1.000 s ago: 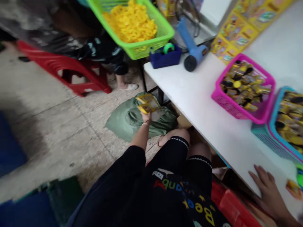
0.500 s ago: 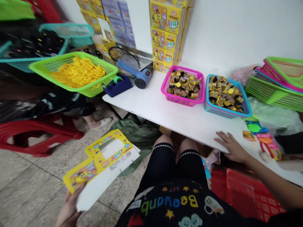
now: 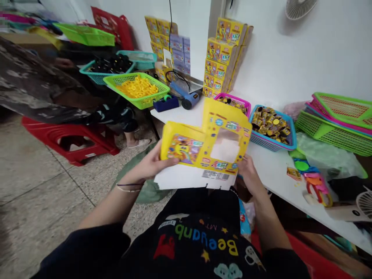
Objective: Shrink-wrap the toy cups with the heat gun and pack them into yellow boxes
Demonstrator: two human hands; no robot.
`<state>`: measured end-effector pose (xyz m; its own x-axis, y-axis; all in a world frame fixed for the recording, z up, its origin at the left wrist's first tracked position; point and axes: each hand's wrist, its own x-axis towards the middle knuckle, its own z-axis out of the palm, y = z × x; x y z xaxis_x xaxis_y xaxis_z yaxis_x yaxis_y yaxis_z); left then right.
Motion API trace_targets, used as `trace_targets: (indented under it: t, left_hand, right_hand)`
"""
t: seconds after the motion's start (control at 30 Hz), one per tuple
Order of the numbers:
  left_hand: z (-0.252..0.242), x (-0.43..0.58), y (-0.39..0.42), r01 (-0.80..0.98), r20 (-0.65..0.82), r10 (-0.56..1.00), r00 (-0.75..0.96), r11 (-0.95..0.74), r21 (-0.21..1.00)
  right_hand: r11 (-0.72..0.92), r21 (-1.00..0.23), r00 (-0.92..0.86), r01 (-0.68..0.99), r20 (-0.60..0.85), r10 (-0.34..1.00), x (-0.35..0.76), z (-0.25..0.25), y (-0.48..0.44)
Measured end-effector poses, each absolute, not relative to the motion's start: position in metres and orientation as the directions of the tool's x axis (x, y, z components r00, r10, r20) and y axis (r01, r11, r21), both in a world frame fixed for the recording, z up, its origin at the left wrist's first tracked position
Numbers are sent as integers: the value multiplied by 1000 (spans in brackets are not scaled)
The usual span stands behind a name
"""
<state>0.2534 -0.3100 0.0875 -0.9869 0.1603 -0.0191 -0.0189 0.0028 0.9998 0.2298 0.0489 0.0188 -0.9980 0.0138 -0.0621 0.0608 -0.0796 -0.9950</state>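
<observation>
The white surface (image 3: pixel 270 174) runs away ahead and to the right of the hands, loaded along its back edge. In the middle of the view is the flat yellow carton (image 3: pixel 203 149), unfolded, printed side up, with a clear window in its right panel. It is held over the lap, just short of the surface's near edge. Its long axis runs side to side, from one hand across to the other, and the right end is tipped a little higher.

Both hands are on it, so neither is nearer. The left hand (image 3: pixel 148 164) is closed on the lower left edge. The right hand (image 3: pixel 247 172) pinches the lower right corner (its fingers are mostly hidden behind the card).

- **Blue basket (image 3: pixel 271 145):** just beyond the right hand, full of small yellow-and-black pieces.
- **Pink basket (image 3: pixel 242 102):** past the carton's top edge and half hidden by it, holding the same sort of pieces.
- **Green basket (image 3: pixel 145 102):** beyond the left hand, heaped with yellow pieces.
- **Teal basket (image 3: pixel 97 77):** farther out, holding black pieces.

A blue heat gun (image 3: pixel 187 99) lies between the green and pink baskets.
</observation>
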Motion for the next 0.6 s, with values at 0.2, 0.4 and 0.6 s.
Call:
trace_targets:
  t: [0.2, 0.4, 0.6]
  left_hand:
    - [187, 227, -226, 425, 322, 448, -834, 149, 893]
    - [236, 197, -150, 745, 501, 633, -590, 188, 640]
    - [221, 162, -75, 729, 446, 729, -519, 105, 676]
  right_hand:
    - [-362, -923, -972, -130, 47, 231, 178, 45, 68]
    - [-507, -731, -883, -458, 306, 356, 100, 62, 127]
    - [-470, -699, -829, -539, 342, 443, 82, 36, 194]
